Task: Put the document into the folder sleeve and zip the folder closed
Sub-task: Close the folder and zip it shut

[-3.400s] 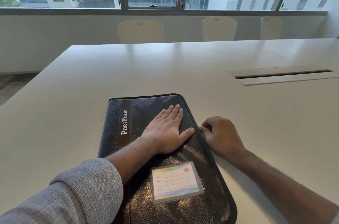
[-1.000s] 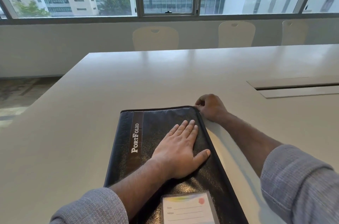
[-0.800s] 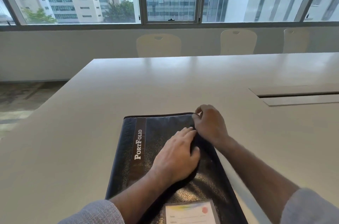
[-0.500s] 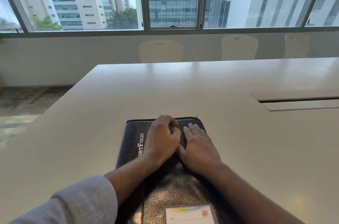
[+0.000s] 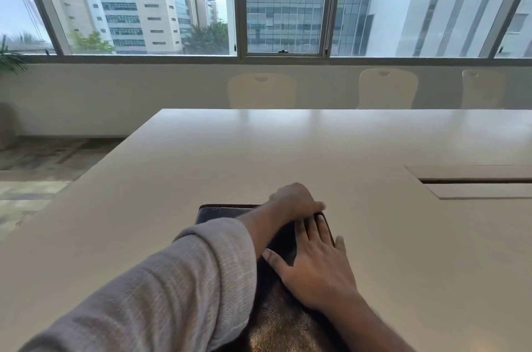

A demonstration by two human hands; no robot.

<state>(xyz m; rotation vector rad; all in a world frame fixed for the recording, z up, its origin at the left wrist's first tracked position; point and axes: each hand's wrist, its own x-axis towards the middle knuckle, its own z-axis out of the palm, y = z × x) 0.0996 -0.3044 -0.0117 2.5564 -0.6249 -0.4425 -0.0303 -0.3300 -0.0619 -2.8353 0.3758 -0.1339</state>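
The dark zip folder point(image 5: 218, 214) lies flat on the white table point(image 5: 288, 150), close to me. Its cover is down, and no document shows. My left hand point(image 5: 296, 202) reaches across my right and curls its fingers over the folder's far right corner. The zipper pull is hidden under those fingers. My right hand point(image 5: 316, 265) lies flat on the cover near the right edge, fingers spread and pointing away from me. My grey left sleeve point(image 5: 172, 288) hides the folder's left half and its label.
A recessed cable slot point(image 5: 475, 181) is set into the table at the right. Three pale chairs point(image 5: 262, 91) stand along the far side under the windows. The table's left edge runs diagonally, with carpeted floor point(image 5: 37, 167) beyond it.
My left hand has slid right along the folder's far edge to the far right corner. My right hand has shifted right, staying flat on the cover. The camera has tilted up.
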